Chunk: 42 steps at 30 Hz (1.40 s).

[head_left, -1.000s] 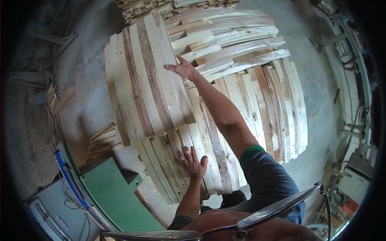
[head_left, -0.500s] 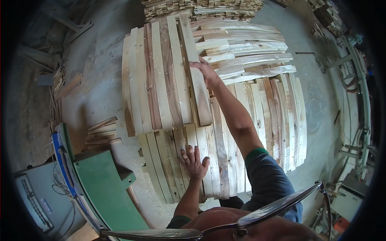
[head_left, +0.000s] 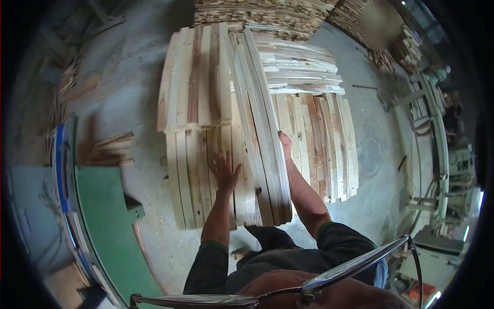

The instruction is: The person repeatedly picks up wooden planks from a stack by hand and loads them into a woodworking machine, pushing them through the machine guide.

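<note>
The slanted board bundle (head_left: 261,129) has swung closer to us — now mid-frame, separated from the upper-left boards (head_left: 177,77). Our right hand (head_left: 286,147) presses its right edge, grip hidden; our left hand (head_left: 225,172) spreads over the lower boards (head_left: 189,185).

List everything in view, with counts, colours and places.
Angled boards: several, pale to brown, centre
Raised boards: several, pale and reddish, upper left of pile
Lower boards: many, pale, beneath
Crosswise boards: several, pale, behind
Far wood stacks: at least two, tan, top
Loose pieces: several, brown, left floor
Machine panel: one, green, lower left
Glasses: one pair, dark-rimmed, bottom
Hands: two; left on lower boards, right at angled boards' edge
</note>
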Motion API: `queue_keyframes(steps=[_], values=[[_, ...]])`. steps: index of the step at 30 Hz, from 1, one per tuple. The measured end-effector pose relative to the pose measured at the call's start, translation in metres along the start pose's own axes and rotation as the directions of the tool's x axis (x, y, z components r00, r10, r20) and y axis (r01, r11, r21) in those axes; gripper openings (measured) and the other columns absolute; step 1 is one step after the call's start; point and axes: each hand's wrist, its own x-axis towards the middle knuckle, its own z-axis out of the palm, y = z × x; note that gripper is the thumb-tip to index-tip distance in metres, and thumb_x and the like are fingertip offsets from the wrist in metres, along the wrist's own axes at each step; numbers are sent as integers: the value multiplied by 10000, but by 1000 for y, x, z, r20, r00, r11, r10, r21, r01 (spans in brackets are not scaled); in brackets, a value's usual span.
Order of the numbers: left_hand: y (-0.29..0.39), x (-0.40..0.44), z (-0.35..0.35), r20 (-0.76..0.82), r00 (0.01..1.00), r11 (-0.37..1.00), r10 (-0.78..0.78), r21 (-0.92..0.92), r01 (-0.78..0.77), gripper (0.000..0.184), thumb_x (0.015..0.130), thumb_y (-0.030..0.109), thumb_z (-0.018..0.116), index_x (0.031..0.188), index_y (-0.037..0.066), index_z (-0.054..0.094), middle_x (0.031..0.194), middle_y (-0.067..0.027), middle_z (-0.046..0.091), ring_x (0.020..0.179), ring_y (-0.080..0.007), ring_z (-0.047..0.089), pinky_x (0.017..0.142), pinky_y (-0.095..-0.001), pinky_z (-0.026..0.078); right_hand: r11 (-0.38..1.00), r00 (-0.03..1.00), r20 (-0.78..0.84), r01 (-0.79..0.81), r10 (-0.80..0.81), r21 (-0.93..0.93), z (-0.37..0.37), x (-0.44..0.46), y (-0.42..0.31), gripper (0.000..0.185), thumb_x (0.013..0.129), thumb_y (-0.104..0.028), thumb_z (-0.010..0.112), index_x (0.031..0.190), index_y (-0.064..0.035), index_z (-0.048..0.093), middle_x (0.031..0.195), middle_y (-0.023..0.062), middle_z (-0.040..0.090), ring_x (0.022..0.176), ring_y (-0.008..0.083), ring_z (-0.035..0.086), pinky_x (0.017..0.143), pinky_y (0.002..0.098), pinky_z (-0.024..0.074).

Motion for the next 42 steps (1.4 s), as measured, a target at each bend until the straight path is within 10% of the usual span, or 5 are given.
queue_keyframes(steps=[3,5,12,21,42], values=[[4,-20,-59,63,972,755,-227,-618,217,822,1009,644,407,1628,133,233,1616,-131,325,1492,-365,296,1222,-586,132,975,983,65,-158,169,-159,11,-44,17,646,786,-343,754,1326,-20,611,1100,157,732,926,271,732,838,384,610],[18,-58,-149,230,954,-288,-194,-943,168,810,1034,650,343,1627,112,225,1580,-128,380,1436,-313,376,1200,-515,238,920,950,96,-258,297,-296,34,-65,46,695,785,-316,757,1386,-19,571,1146,160,721,959,268,726,865,376,602],[-28,-245,-301,32,893,-608,-449,-743,-280,688,1069,601,318,1441,36,449,1293,-123,621,1189,-244,618,1038,-417,497,-123,853,451,494,264,-861,177,-199,221,1024,678,-236,871,1584,-175,398,1309,224,456,1061,296,540,960,390,473],[-88,-570,-374,-445,456,-402,-770,-217,-890,954,917,835,329,1515,98,420,1373,-277,561,1220,-430,587,1052,-575,495,-221,252,645,967,722,-131,261,-454,392,974,790,-318,773,1581,-41,275,1512,303,310,1341,488,406,1101,560,377],[-101,-850,-361,-457,-37,101,-889,-117,-988,1088,844,922,271,1543,95,368,1412,-228,535,1217,-413,583,992,-613,508,475,-360,310,647,880,-597,253,-568,558,1065,749,-180,793,1628,-88,199,1534,270,414,1422,371,433,1155,415,362]])
